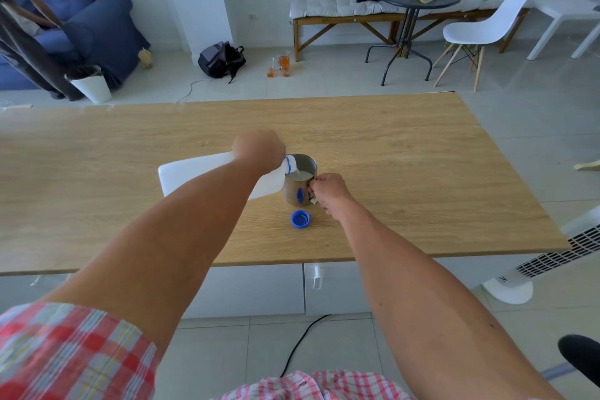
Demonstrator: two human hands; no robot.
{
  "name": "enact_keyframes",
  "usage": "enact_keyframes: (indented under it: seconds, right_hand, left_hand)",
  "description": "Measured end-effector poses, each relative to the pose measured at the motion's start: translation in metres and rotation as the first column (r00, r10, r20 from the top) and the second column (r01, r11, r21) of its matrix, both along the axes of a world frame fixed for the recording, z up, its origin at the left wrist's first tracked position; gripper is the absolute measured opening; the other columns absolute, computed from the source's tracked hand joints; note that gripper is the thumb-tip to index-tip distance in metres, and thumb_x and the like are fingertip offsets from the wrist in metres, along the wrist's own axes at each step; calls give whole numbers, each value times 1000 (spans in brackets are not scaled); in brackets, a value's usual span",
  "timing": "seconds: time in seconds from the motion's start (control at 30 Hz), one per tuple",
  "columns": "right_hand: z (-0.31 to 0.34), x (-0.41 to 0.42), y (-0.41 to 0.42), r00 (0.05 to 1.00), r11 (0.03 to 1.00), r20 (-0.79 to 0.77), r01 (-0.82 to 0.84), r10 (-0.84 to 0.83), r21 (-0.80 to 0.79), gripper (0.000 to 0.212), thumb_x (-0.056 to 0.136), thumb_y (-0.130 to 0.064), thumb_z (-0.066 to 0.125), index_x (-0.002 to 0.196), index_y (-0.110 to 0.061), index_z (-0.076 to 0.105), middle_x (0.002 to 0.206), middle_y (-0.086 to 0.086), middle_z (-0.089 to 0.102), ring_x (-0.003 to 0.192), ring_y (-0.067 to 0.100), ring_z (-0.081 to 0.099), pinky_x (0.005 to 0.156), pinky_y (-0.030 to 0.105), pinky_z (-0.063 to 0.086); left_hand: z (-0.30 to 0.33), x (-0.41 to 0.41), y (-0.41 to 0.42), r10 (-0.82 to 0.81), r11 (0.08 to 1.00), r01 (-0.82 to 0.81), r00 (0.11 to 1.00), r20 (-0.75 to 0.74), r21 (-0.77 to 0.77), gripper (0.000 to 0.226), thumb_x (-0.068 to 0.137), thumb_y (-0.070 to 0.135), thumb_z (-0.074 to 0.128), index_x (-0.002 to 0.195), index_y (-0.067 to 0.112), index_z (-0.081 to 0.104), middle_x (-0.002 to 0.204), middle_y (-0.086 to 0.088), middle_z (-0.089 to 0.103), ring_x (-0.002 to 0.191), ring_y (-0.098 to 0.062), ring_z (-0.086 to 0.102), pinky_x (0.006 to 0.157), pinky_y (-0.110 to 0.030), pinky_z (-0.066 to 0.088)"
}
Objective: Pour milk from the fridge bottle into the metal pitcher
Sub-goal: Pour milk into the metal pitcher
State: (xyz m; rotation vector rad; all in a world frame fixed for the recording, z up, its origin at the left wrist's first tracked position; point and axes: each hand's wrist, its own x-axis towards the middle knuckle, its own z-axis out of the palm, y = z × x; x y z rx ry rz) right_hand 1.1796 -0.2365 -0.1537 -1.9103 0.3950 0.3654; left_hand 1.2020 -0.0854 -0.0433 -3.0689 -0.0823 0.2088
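Wooden table [422,146], blue cap [300,218] beside pitcher [300,183]

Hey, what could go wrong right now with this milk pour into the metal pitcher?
The milk bottle is tipped nearly flat over the pitcher; a surge might splash past the rim. The left hand alone carries it, so a slip could spill. The blue cap lies near the right hand and may get knocked.

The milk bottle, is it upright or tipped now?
Tipped. The milk bottle lies nearly level in the left hand, its mouth over the metal pitcher, where milk shows.
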Motion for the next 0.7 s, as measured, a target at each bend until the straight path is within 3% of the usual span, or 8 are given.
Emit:
enact_keyframes:
  seconds: [0.17, 0.3, 0.47, 0.7]
  right_hand:
    - [1, -1, -2, 1000, 1000, -1, 1, -1, -5, 18, 94, -10, 47, 85, -15, 62, 80, 8, 55, 58, 16, 37, 50, 29, 28]
    - [2, -1, -2, 1000, 1000, 3, -1, 1, 2, 17, 95, -10, 48, 87, -14, 62, 80, 9, 54, 56, 16, 36, 49, 28, 28]
    - [3, -2, -3, 1000, 1000, 5, -6, 6, 0, 17, 97, -10, 48, 89, -14, 62, 82, 9, 55, 55, 14, 35, 47, 28, 28]
    - [1, -1, -2, 1000, 1000, 6, 1, -1, 0, 18, 97, -9, 48, 88, -14, 62, 80, 10, 55, 54, 15, 36, 47, 28, 28]
  left_hand:
    - [1, 0, 0, 0, 1000, 0, 1000, -3, 3, 22, 98, 18, 40, 91, 14, 60, 74, -4, 51, 78, -27, 56, 67, -36, 40]
    - [1, 0, 0, 11, 1000, -11, 1000, -4, -1, 21, 98, 17, 40, 91, 14, 60, 75, -5, 52, 77, -26, 56, 67, -36, 40]
    - [2, 0, 0, 28, 1000, -28, 1000, -10, -8, 22, 98, 18, 40, 86, 14, 59, 75, -4, 54, 60, -21, 47, 65, -35, 39]
    - [3, -1, 0, 29, 1000, -29, 999, -16, -4, 22, 98, 17, 40, 82, 15, 55, 75, -4, 53, 60, -21, 46, 64, -36, 39]
